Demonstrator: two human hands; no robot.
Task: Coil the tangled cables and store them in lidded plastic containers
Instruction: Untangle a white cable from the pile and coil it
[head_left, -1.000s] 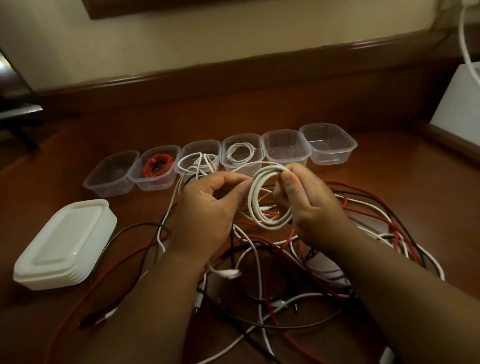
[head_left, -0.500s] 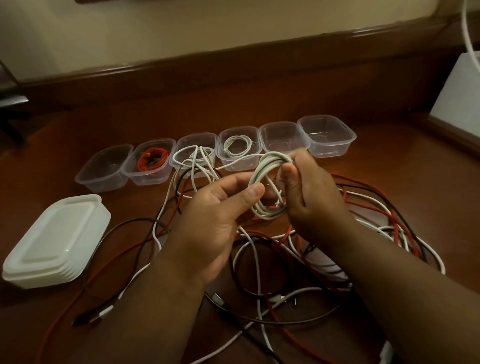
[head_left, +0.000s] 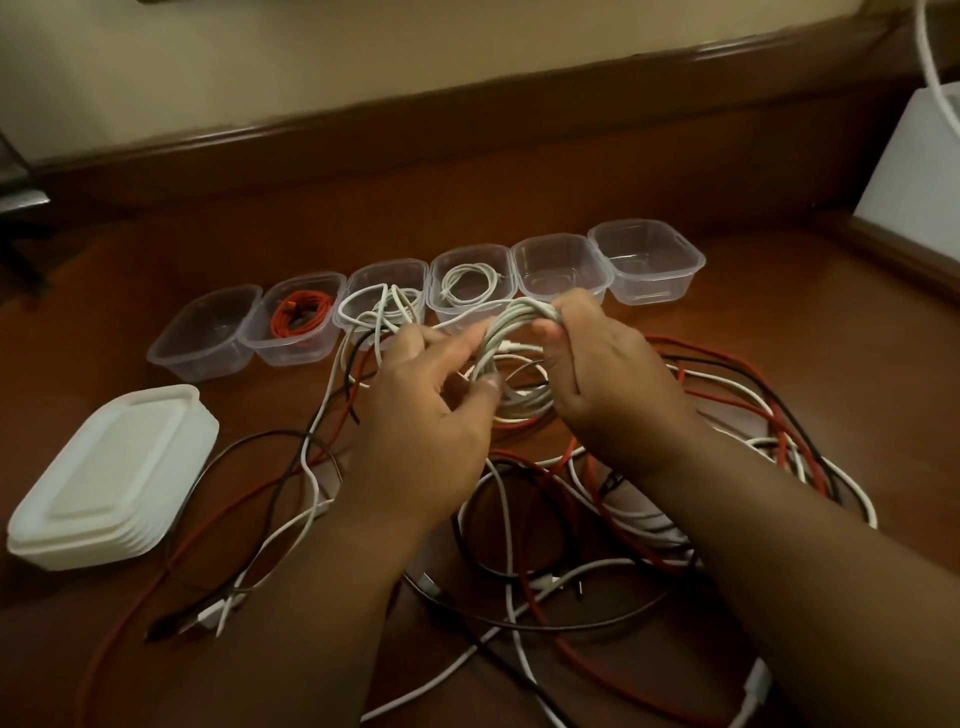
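Right hand (head_left: 608, 374): grips white coil (head_left: 511, 364) at top, above surface (head_left: 779, 322). Left hand (head_left: 421, 415): pinches coil's near side. Tangle (head_left: 545, 545) beneath, tubs (head_left: 647, 270) behind, lids (head_left: 104, 478) left. Risk: loops likely spring loose if either grip slackens; trailing end may snag tangle.

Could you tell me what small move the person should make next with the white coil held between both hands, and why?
Probably lower the white coil into the empty container just behind it. Both the right hand and left hand grip it, the loops look gathered, and that tub sits nearest, though a loose tail may need tucking first.
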